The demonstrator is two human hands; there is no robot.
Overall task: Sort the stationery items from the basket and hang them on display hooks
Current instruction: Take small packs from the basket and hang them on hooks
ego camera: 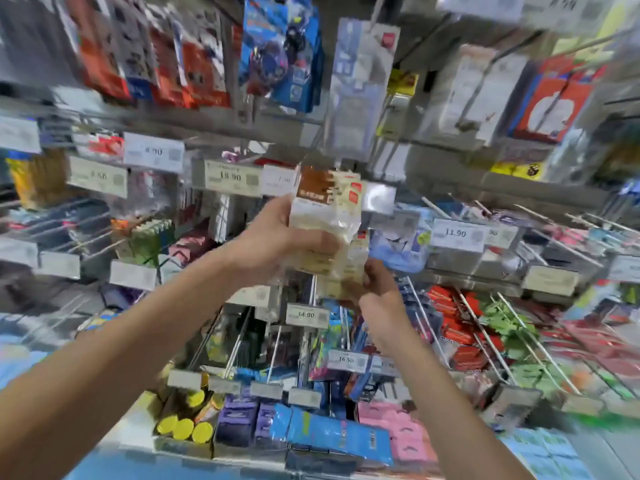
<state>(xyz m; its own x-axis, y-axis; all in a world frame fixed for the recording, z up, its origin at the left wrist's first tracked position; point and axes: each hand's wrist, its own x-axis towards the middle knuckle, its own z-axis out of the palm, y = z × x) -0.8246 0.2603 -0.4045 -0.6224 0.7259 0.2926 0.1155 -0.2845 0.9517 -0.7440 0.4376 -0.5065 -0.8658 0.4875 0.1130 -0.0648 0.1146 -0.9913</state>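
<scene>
Several cream packets sit upright, left grip wrapping their middle, right grip pinching their bottom edge.

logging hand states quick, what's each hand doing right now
Left hand: closed round a bundle of cream-and-brown plastic-wrapped packets.
Right hand: fingers curled, pinching the bundle's lower end.

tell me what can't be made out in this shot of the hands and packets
Head view, print on the cream packets: smeared by motion blur.
Head view, any hook behind them: hidden by the packets and the left hand.
Head view, whether the right hand pinches the lowest packet: blurred, its own fingers cover the contact.
The basket: outside the frame.
</scene>
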